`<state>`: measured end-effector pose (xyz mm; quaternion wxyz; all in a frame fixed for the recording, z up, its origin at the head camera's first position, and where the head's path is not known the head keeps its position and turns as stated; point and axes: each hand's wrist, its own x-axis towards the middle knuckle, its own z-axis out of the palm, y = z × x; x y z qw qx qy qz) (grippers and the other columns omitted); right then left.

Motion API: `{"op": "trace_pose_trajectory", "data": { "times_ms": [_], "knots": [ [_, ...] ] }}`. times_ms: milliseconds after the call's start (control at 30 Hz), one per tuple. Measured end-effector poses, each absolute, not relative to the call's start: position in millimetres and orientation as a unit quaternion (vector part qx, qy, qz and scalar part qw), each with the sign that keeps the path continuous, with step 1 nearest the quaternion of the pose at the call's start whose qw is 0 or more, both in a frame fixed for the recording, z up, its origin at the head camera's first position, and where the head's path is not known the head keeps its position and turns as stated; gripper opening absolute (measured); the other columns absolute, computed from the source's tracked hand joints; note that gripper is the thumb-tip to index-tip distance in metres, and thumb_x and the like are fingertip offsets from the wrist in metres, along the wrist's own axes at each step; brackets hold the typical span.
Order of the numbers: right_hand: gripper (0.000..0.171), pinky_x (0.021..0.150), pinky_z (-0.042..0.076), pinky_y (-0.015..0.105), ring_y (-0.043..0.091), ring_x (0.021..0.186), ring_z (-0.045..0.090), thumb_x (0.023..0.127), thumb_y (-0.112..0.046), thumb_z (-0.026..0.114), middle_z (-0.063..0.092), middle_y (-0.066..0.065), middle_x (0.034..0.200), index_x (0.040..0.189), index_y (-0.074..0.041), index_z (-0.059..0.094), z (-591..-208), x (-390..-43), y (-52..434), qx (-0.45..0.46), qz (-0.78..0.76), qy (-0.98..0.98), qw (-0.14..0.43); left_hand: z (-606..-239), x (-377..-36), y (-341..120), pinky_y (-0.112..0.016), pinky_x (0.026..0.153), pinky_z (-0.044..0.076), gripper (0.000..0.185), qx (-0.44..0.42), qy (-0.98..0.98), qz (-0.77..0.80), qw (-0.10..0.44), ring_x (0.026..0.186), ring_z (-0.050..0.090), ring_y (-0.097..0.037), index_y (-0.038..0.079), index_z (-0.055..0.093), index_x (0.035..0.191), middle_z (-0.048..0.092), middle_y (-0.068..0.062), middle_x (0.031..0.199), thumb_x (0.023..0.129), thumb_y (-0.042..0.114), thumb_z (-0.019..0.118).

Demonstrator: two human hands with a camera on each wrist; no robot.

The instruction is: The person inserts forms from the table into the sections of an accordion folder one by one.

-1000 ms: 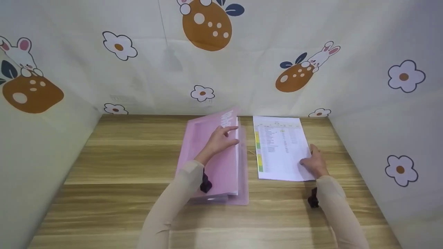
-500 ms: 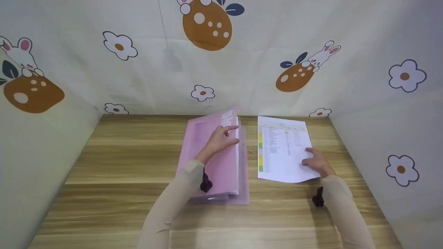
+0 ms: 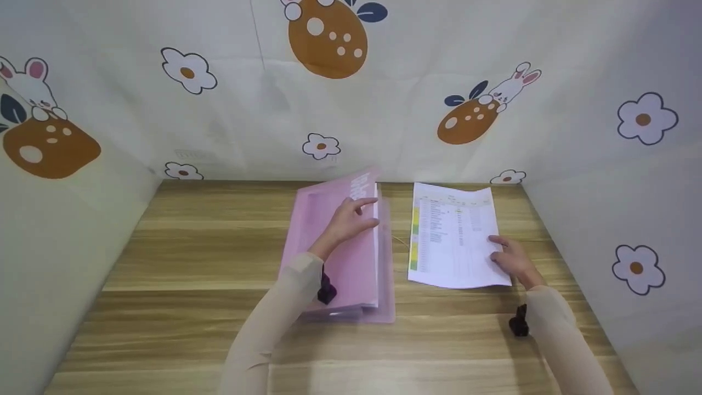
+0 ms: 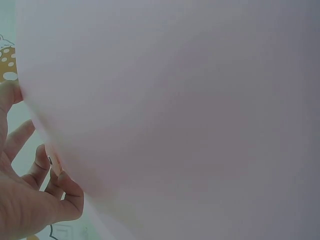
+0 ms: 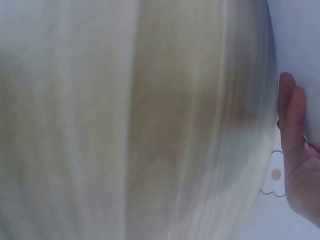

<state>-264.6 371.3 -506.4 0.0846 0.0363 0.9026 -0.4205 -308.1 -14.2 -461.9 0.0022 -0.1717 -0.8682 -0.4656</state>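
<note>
My left hand (image 3: 351,222) sits near the middle of the head view, fingers curled around the raised front cover of a pink folder (image 3: 343,258), holding the cover tilted up off the pages beneath. The folder lies on a wooden table (image 3: 181,258), just left of centre, its long side running away from me. In the left wrist view, the pale pink cover fills nearly the whole frame, and my fingers (image 4: 45,185) curl at its edge in the lower left. My right hand (image 3: 513,260) is to the right of centre, gripping the right edge of a printed sheet of paper (image 3: 452,236), thumb on top; I cannot see the fingers below the sheet. The sheet lies just beside the folder without touching it, slightly skewed, its near right corner lifted a little off the table. It carries rows of small print and a strip of yellow and green cells along its left side. The right wrist view is blurred: wood grain fills most of it, with my fingers at the right edge against the white paper (image 5: 300,45). Cream walls (image 3: 384,109) printed with flowers and rabbits enclose the table.
</note>
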Motion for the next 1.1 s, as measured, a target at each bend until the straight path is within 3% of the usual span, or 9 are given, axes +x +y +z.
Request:
{"op": "trace_pose_trajectory", "data": {
  "times_ms": [300,467,533,600,733,867,1100],
  "knots": [
    [0.044,0.085,0.029,0.039,0.029,0.111,0.033,0.08,0.002,0.041,0.035,0.021,0.132,0.124,0.002,0.048,-511,-258,375,0.086,-0.46,0.884,-0.016,-461,-308,-15,-0.03,0.064,0.035,0.048,-0.174,-0.868,-0.464,0.015,0.079,0.044,-0.02,0.012,0.058,0.118,0.047,-0.008,0.085,0.073,0.022,0.069],
    [0.043,0.095,0.023,0.04,0.024,0.118,0.029,0.08,0.002,0.043,0.037,0.017,0.132,0.122,0.002,0.05,-513,-254,376,0.11,-0.495,0.86,-0.057,-461,-309,-15,-0.029,0.064,0.035,0.048,-0.174,-0.869,-0.462,0.014,0.079,0.044,-0.019,0.013,0.058,0.118,0.047,-0.007,0.085,0.073,0.022,0.069],
    [0.043,0.095,0.025,0.035,0.021,0.119,0.029,0.08,0.003,0.044,0.038,0.015,0.131,0.122,0.001,0.05,-513,-252,375,0.12,-0.508,0.85,-0.066,-460,-309,-15,-0.029,0.064,0.035,0.048,-0.175,-0.869,-0.463,0.014,0.08,0.044,-0.019,0.013,0.058,0.119,0.047,-0.007,0.085,0.073,0.022,0.069],
    [0.043,0.087,0.032,0.028,0.019,0.117,0.031,0.08,0.004,0.044,0.04,0.013,0.131,0.122,0.001,0.051,-514,-250,372,0.136,-0.524,0.838,-0.076,-460,-309,-15,-0.03,0.064,0.035,0.048,-0.177,-0.868,-0.464,0.014,0.079,0.044,-0.02,0.012,0.057,0.119,0.047,-0.008,0.085,0.073,0.022,0.069],
    [0.042,0.077,0.034,0.017,0.015,0.115,0.033,0.079,0.003,0.045,0.041,0.009,0.131,0.121,-0.001,0.052,-515,-245,362,0.177,-0.56,0.805,-0.088,-461,-309,-15,-0.03,0.064,0.035,0.048,-0.177,-0.868,-0.464,0.015,0.079,0.043,-0.02,0.012,0.057,0.119,0.047,-0.008,0.085,0.073,0.02,0.069],
    [0.042,0.085,0.033,0.019,0.014,0.117,0.032,0.079,0.004,0.046,0.042,0.009,0.13,0.12,-0.001,0.053,-517,-238,348,0.203,-0.585,0.779,-0.096,-462,-310,-15,-0.029,0.064,0.035,0.048,-0.179,-0.867,-0.464,0.02,0.078,0.044,-0.019,0.012,0.058,0.118,0.047,-0.008,0.084,0.073,0.021,0.07],
    [0.041,0.086,0.035,0.023,0.014,0.115,0.034,0.08,0.002,0.045,0.043,0.009,0.13,0.12,-0.002,0.053,-521,-226,328,0.217,-0.594,0.767,-0.106,-462,-310,-15,-0.029,0.063,0.034,0.048,-0.17,-0.865,-0.472,0.004,0.079,0.042,-0.019,0.013,0.057,0.119,0.045,-0.007,0.085,0.073,0.02,0.069]
  ]
}}
